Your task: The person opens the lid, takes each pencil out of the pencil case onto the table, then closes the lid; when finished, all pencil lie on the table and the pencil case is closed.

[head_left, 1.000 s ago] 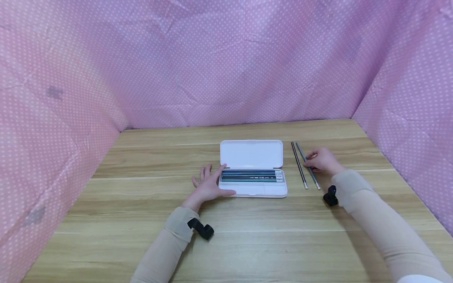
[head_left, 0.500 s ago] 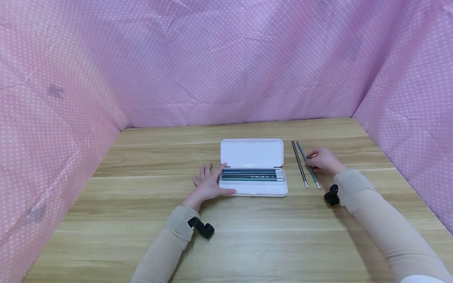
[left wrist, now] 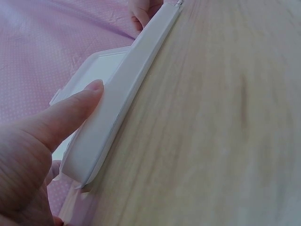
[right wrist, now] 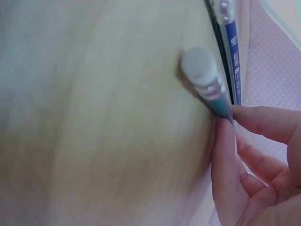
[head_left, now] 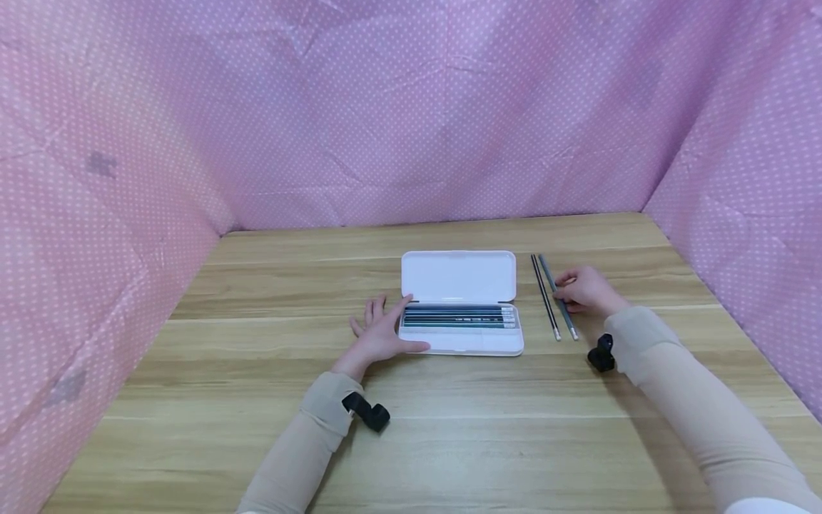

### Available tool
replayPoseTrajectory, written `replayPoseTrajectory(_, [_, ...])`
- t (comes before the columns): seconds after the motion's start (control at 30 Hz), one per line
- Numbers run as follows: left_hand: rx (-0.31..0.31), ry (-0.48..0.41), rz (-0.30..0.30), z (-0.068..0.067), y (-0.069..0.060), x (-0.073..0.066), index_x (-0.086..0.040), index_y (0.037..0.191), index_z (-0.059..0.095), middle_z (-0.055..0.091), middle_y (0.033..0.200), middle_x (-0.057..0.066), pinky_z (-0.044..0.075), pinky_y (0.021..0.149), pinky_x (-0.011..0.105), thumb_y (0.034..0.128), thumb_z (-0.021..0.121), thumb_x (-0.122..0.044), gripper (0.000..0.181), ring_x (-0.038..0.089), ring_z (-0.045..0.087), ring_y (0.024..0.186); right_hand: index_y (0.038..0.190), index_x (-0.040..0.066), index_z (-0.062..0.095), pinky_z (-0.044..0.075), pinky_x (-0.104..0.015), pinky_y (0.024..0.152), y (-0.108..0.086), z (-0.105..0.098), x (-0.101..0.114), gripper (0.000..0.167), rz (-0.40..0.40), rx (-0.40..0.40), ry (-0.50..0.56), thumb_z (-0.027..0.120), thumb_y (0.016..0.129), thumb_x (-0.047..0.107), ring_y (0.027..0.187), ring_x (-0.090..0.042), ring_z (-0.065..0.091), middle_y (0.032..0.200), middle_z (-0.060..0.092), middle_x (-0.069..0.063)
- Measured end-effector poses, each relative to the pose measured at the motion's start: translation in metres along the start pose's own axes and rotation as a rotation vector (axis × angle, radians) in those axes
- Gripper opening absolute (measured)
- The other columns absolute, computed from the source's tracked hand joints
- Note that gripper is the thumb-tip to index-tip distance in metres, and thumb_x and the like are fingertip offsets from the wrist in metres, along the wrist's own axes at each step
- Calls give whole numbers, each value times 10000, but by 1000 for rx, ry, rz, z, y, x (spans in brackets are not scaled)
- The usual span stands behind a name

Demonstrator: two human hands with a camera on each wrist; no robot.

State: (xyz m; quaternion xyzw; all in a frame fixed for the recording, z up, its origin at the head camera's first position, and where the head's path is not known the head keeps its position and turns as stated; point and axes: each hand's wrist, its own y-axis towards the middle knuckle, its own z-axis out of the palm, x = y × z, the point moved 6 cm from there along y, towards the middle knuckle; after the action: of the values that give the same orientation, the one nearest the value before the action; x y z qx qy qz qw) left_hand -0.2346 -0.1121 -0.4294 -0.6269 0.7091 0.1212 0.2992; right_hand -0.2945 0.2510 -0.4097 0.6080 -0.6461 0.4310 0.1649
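Note:
A white pencil case [head_left: 475, 345] lies with its lid [head_left: 459, 277] folded back; several dark pencils [head_left: 456, 317] lie side by side in its rear compartment. My left hand [head_left: 377, 338] grips the case's left end, the thumb [left wrist: 89, 96] on its front wall and a finger at the back corner. To the right of the case, my right hand [head_left: 586, 291] pinches a teal pencil [right wrist: 219, 104] between thumb and fingers, its white eraser end toward me. Just left of that pencil, two dark pencils [head_left: 545, 296] lie close together on the table.
The wooden table [head_left: 449, 442] extends around the case and pencils. A pink dotted cloth [head_left: 411, 121] hangs behind the table and along both sides. A black device is strapped at each wrist, over beige sleeves [head_left: 693, 403].
The eraser end of the pinched pencil has swung slightly left, toward the two lying pencils. My left hand keeps its grip on the case.

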Motion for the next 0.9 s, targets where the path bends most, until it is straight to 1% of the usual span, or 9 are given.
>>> replayPoseTrajectory(0.13, [6, -17, -1, 0, 0, 0, -363, 1490, 253, -13, 1574, 193, -170, 1007, 702, 689, 786, -528, 977, 396, -167, 1426, 1216, -126, 477, 547, -225, 612, 0, -1, -1, 378, 9, -8, 6, 584, 891, 34, 663, -72, 559, 792, 563, -27])
replayPoseTrajectory(0.27, [6, -19, 0, 0, 0, 0, -368, 1491, 249, -15, 1574, 192, -173, 1008, 699, 687, 786, -531, 981, 392, -170, 1427, 1213, -130, 474, 553, -232, 611, 1, 0, -2, 381, 10, -15, 15, 588, 887, 29, 648, -74, 558, 763, 553, -19])
replayPoseTrajectory(0.57, [3, -10, -2, 0, -1, 1, -381, 1489, 244, -15, 1576, 193, -167, 1010, 703, 681, 784, -544, 986, 393, -162, 1430, 1199, -136, 474, 549, -231, 591, 0, 3, 1, 377, 6, -23, 25, 595, 878, 21, 626, -77, 552, 767, 566, -28])
replayPoseTrajectory(0.8, [-1, -5, 3, 0, -1, 1, -379, 1487, 251, -7, 1575, 197, -158, 1010, 708, 680, 784, -547, 982, 395, -155, 1431, 1202, -139, 480, 556, -244, 606, -2, 4, 4, 387, -8, -20, 2, 601, 878, 35, 656, -85, 560, 845, 585, -78])
replayPoseTrajectory(0.9, [-4, -6, 2, 1, -1, 1, -377, 1486, 258, -3, 1574, 199, -158, 1010, 709, 676, 785, -549, 982, 396, -153, 1431, 1203, -138, 479, 553, -238, 605, -3, 3, 5, 383, -6, -22, 4, 593, 880, 34, 655, -88, 563, 850, 586, -80])
